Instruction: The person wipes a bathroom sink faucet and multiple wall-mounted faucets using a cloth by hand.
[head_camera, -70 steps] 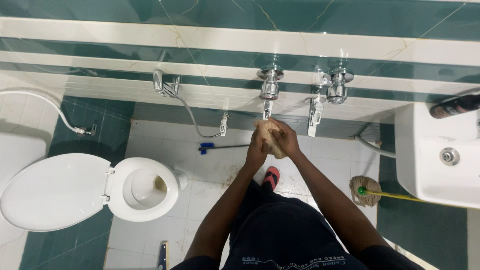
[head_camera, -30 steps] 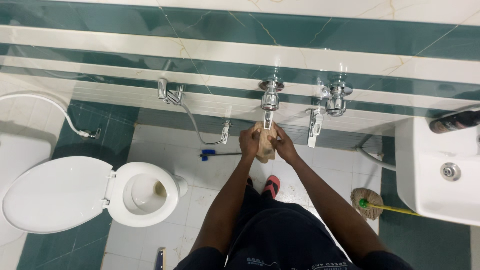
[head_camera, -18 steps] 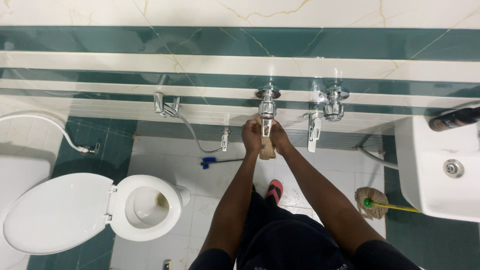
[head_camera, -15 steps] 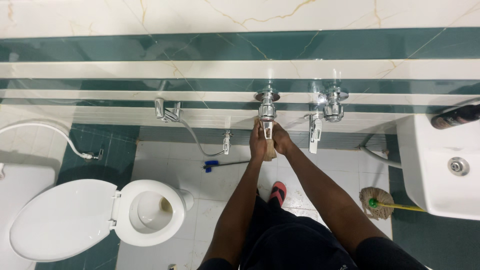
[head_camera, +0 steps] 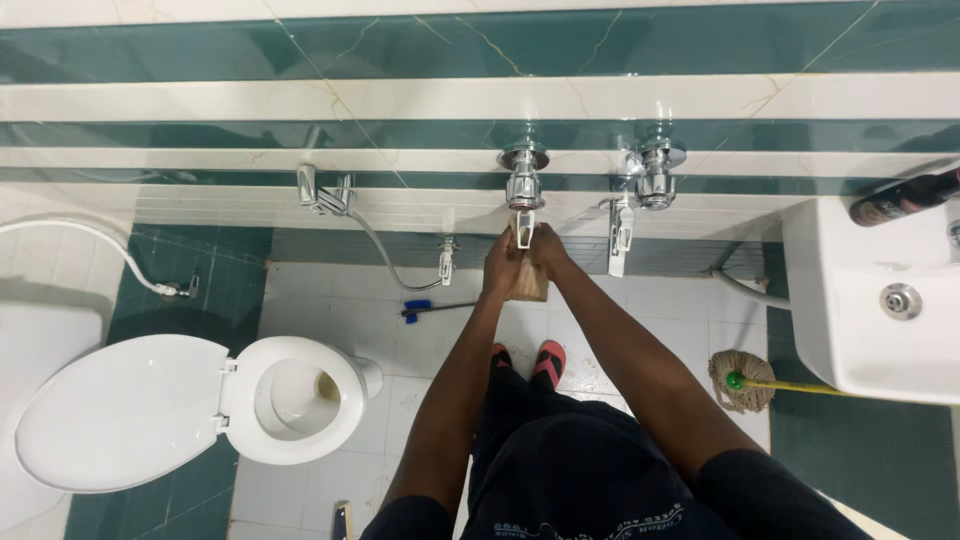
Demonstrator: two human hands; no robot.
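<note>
Both my hands are raised to a chrome wall tap [head_camera: 523, 188] at the middle of the tiled wall. My left hand [head_camera: 501, 263] and my right hand [head_camera: 547, 249] close together around a tan, wet cloth [head_camera: 528, 283] just under the tap's spout. The cloth hangs down between the palms, and only its lower end shows. A second chrome tap [head_camera: 653, 175] sits to the right, untouched.
A white toilet [head_camera: 190, 405] with its lid up stands at the left, with a spray hose [head_camera: 390, 250] on the wall. A white sink [head_camera: 872, 300] with a dark bottle [head_camera: 903, 199] is at the right. A string mop [head_camera: 745, 381] and a brush [head_camera: 430, 309] lie on the floor.
My hands rose from lower down and closed in under the tap's spout, bunching the cloth narrower between them. The view shifted slightly.
</note>
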